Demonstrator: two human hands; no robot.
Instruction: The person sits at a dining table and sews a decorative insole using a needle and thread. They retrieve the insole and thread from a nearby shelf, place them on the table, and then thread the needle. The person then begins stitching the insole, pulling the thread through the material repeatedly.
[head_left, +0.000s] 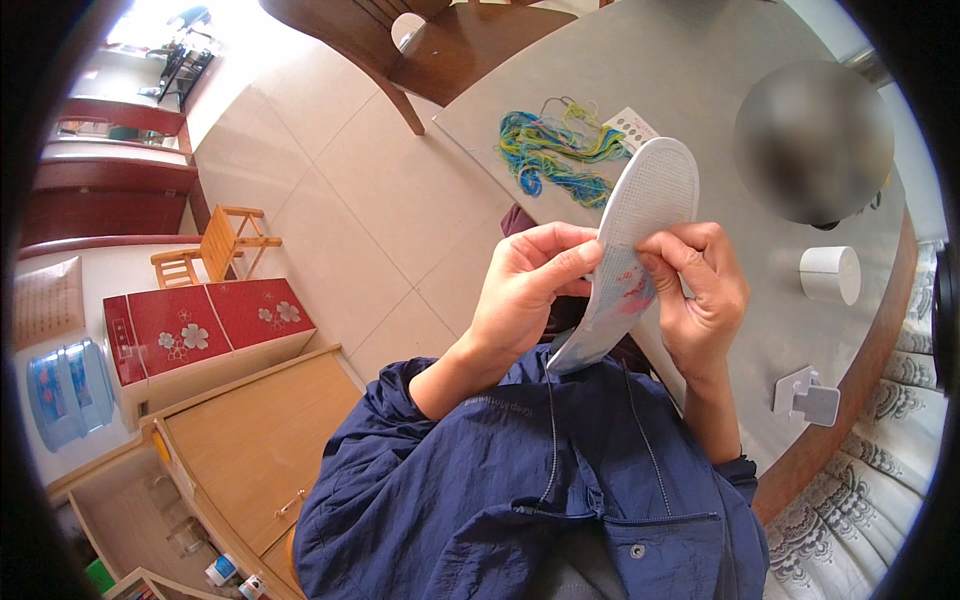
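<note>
A white insole (651, 187) with a fine mesh grid and a printed or stitched pattern in red, pink and blue is held up in front of my navy jacket. My left hand (536, 281) pinches its left edge between thumb and fingers. On its right side, my right hand (697, 281) has thumb and forefinger closed together at the patterned surface; whether a needle is between them cannot be made out. Behind the insole, a tangle of blue, green and yellow embroidery thread (551, 154) lies on the grey table, beside a white card (631, 127) with dark oval marks.
On the grey table (750, 330) stand a white paper roll (829, 275), a grey phone stand (808, 397) and a blurred round object (814, 142). A brown wooden chair (465, 45) is at the table's far edge. Patterned curtains (847, 480) hang at right.
</note>
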